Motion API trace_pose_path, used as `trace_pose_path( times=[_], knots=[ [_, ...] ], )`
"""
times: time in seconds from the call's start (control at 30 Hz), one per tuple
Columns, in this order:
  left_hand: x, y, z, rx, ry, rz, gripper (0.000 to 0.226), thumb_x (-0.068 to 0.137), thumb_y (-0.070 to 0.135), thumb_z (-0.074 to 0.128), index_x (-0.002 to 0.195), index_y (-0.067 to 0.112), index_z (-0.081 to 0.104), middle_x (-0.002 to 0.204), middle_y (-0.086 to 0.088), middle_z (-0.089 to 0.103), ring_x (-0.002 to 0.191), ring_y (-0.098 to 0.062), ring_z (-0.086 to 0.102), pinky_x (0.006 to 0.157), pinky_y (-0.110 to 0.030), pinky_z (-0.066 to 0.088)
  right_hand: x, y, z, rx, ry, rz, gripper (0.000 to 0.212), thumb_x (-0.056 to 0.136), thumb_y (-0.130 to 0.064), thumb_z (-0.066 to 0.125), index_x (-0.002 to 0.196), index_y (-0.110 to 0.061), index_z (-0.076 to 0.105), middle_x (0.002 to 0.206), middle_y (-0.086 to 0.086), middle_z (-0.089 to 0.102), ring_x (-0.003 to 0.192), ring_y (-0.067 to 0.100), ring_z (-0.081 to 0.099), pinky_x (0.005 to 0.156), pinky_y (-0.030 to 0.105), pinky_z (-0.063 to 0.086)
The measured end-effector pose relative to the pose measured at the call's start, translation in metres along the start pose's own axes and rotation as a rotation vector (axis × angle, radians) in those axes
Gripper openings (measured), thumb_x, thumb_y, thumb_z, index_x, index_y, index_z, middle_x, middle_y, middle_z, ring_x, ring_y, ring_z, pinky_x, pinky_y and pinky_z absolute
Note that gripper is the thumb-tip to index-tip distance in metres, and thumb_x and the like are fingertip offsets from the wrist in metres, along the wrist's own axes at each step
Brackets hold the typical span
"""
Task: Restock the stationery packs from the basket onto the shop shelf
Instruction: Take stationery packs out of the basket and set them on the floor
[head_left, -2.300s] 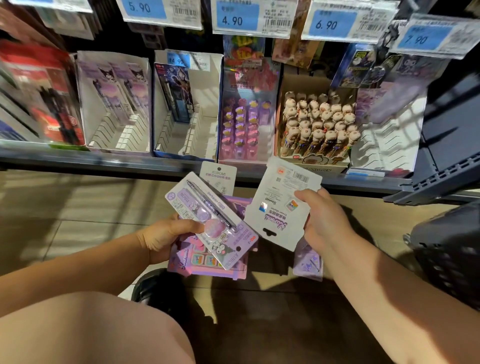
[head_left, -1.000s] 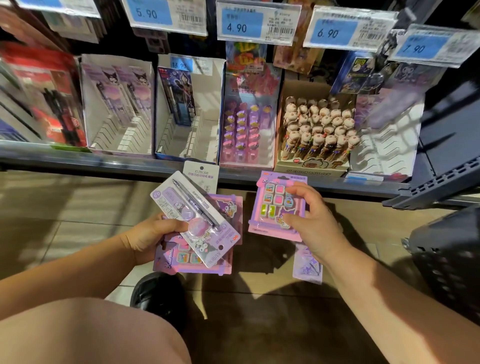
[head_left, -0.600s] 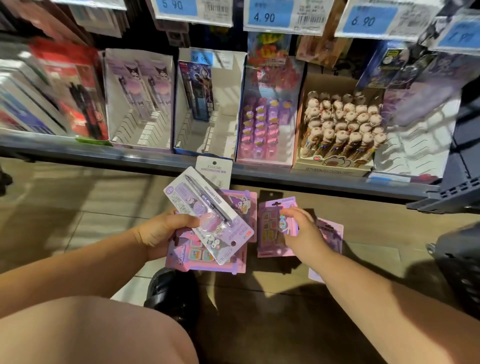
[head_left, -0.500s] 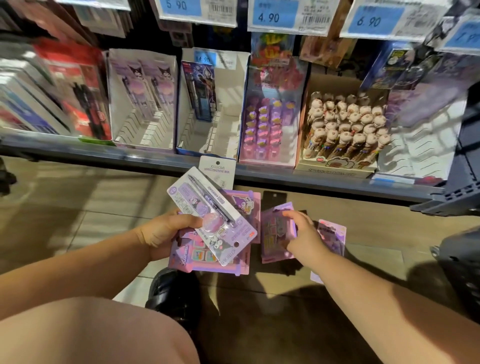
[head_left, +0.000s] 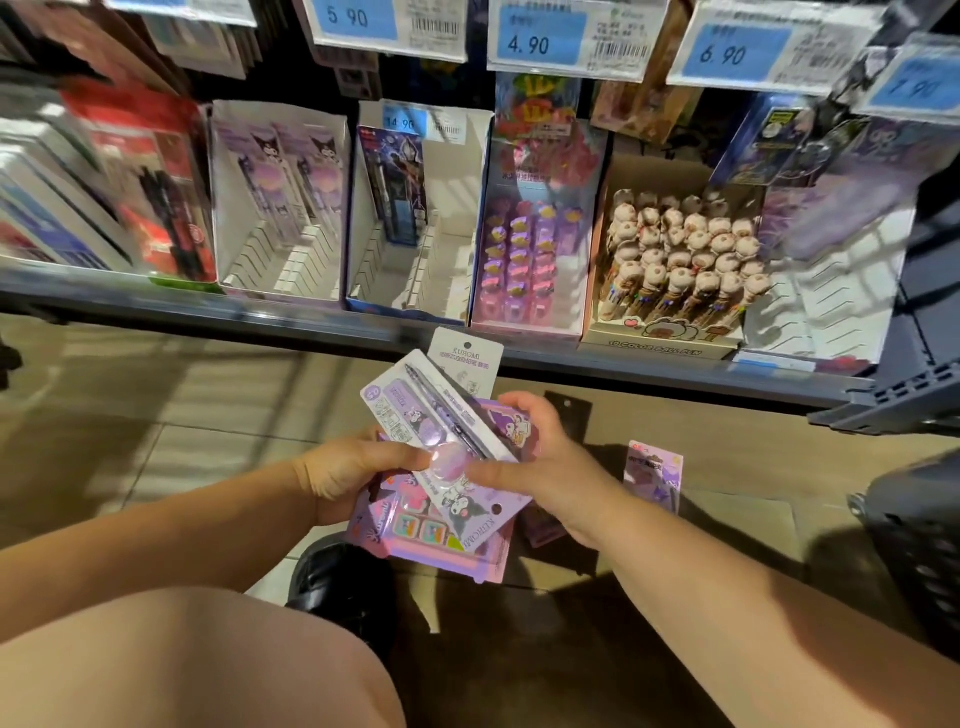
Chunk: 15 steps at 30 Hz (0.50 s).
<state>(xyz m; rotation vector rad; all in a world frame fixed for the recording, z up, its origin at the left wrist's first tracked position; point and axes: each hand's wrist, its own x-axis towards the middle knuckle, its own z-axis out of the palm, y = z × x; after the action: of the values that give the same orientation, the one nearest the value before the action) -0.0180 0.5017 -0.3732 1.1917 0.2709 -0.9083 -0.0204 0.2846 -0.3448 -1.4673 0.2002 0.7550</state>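
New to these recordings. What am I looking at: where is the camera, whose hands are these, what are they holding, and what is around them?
No machine here: a person works bare-handed, and the single camera sits on their head, looking down. The left hand grips a stack of stationery packs, a Kuromi pen pack on top, a pink pack beneath. The right hand pinches the same stack from the other side. A lilac pack lies on the floor. Ahead, the shelf carries display boxes, one full of plush-topped ball pens. The basket stands at the right edge.
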Motion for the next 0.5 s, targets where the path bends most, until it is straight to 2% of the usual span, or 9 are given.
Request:
trace_pose_path(
  times=[0.07, 0.17, 0.27, 0.37, 0.5],
  knots=[
    [-0.001, 0.0, 0.004, -0.012, -0.019, 0.0, 0.073, 0.029, 0.026, 0.098, 0.095, 0.006, 0.075, 0.098, -0.022, 0.072, 0.08, -0.031, 0.072, 0.066, -0.036, 0.058, 0.0, 0.005, 0.0, -0.053, 0.001, 0.014, 0.074, 0.065, -0.003, 0.085, 0.121, -0.032, 0.045, 0.116, -0.001, 0.062, 0.101, 0.015, 0.066, 0.08, 0.034, 0.058],
    [-0.002, -0.003, 0.008, 0.012, -0.018, 0.002, 0.078, 0.026, 0.032, 0.099, 0.095, 0.006, 0.073, 0.096, -0.02, 0.073, 0.078, -0.028, 0.072, 0.065, -0.034, 0.058, -0.001, 0.01, -0.003, -0.065, 0.067, -0.012, 0.058, 0.072, -0.001, 0.078, 0.107, -0.036, 0.05, 0.111, -0.001, 0.063, 0.094, 0.015, 0.068, 0.07, 0.03, 0.058],
    [-0.001, -0.005, 0.009, -0.005, -0.021, -0.003, 0.073, 0.022, 0.032, 0.1, 0.086, 0.007, 0.077, 0.091, -0.018, 0.074, 0.075, -0.027, 0.073, 0.063, -0.033, 0.059, -0.002, 0.012, -0.002, 0.013, 0.151, -0.018, 0.042, 0.081, -0.003, 0.07, 0.104, -0.033, 0.051, 0.113, 0.0, 0.059, 0.091, 0.022, 0.07, 0.073, 0.042, 0.06],
    [0.001, -0.003, 0.007, 0.007, -0.039, 0.025, 0.073, 0.026, 0.028, 0.1, 0.091, 0.007, 0.075, 0.095, -0.018, 0.074, 0.078, -0.028, 0.073, 0.064, -0.034, 0.059, -0.004, 0.014, -0.001, 0.04, 0.184, -0.016, 0.033, 0.087, -0.007, 0.066, 0.103, -0.033, 0.052, 0.112, 0.002, 0.062, 0.089, 0.021, 0.07, 0.073, 0.041, 0.058],
    [0.001, -0.001, 0.007, 0.005, -0.081, 0.075, 0.067, 0.04, 0.021, 0.098, 0.101, 0.012, 0.073, 0.103, -0.02, 0.072, 0.084, -0.031, 0.072, 0.067, -0.037, 0.059, -0.005, 0.017, -0.004, 0.066, 0.241, 0.001, 0.021, 0.09, -0.015, 0.063, 0.106, -0.022, 0.051, 0.099, 0.006, 0.069, 0.084, 0.02, 0.071, 0.074, 0.04, 0.058]
  ],
)
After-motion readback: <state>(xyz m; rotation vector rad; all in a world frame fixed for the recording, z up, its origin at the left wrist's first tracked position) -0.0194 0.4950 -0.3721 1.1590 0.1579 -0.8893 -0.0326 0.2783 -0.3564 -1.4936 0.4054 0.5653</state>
